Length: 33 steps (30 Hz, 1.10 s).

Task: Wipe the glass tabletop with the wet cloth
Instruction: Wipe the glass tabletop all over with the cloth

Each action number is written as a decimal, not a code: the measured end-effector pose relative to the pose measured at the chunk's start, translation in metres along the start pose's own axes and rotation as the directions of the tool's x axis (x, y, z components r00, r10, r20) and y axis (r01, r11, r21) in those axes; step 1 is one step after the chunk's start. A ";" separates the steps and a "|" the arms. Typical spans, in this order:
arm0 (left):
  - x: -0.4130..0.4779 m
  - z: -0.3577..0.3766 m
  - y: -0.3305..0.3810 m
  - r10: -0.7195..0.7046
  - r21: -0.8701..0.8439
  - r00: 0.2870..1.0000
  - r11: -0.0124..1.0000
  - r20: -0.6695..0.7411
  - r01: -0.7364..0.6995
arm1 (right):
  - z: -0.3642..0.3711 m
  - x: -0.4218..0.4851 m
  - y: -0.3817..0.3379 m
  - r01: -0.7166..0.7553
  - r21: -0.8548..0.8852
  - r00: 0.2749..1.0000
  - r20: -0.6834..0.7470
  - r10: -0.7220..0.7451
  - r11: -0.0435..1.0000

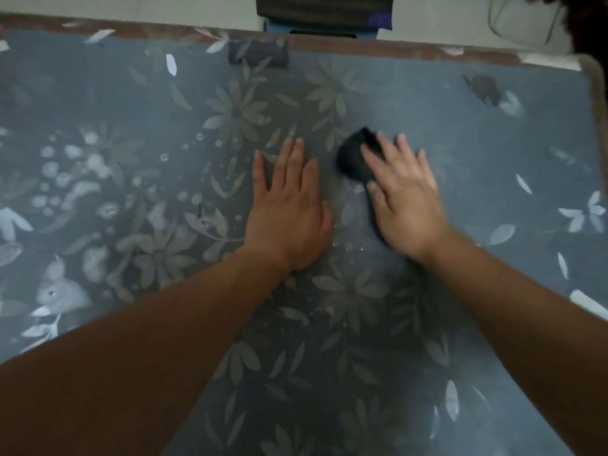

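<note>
Seen from above, a person's two bare arms reach over a glass-topped bench [477, 153] with a grey-blue flower and leaf pattern. The bench's brown rim [394, 47] runs across the top of the view and curves round a corner at the upper right. Open glass stretches to the right of the hands and far to the left. The left hand [289, 205] lies flat near the middle, palm down, fingers straight and close together. Just beside it, the right hand [404, 195], slightly blurred, presses spread, straight fingers onto a dark cloth [353, 159] bunched on the glass. The cloth's far end pokes out past the fingertips. Small water droplets [345, 248] dot the glass between the wrists. A small dark block [258, 54] sits at the far edge.
</note>
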<state>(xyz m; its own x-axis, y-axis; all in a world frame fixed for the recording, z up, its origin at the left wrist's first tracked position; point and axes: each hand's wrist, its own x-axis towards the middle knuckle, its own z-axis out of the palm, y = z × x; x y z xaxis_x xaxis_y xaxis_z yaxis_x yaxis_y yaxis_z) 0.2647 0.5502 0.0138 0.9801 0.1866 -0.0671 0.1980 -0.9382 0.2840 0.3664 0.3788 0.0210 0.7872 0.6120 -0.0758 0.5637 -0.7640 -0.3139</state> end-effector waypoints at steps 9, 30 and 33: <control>0.001 -0.009 0.001 0.029 -0.099 1.000 0.995 0.001 -0.029 | -0.002 -0.021 0.006 -0.009 0.012 1.000 0.003 0.009 1.000; -0.093 -0.005 -0.050 -0.019 0.145 1.000 0.989 -0.007 0.020 | 0.012 -0.069 -0.034 -0.102 0.022 0.995 -0.012 0.102 0.995; -0.091 0.002 -0.053 -0.007 0.138 0.999 0.990 -0.046 0.013 | 0.013 -0.011 -0.046 -0.191 0.058 0.980 -0.036 0.194 0.980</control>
<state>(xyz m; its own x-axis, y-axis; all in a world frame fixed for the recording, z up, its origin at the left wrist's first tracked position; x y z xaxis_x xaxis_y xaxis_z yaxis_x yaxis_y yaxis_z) 0.1649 0.5827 0.0031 0.9783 0.2059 -0.0252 0.2073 -0.9670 0.1479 0.3284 0.4097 0.0238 0.8899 0.4448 -0.1013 0.3873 -0.8539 -0.3476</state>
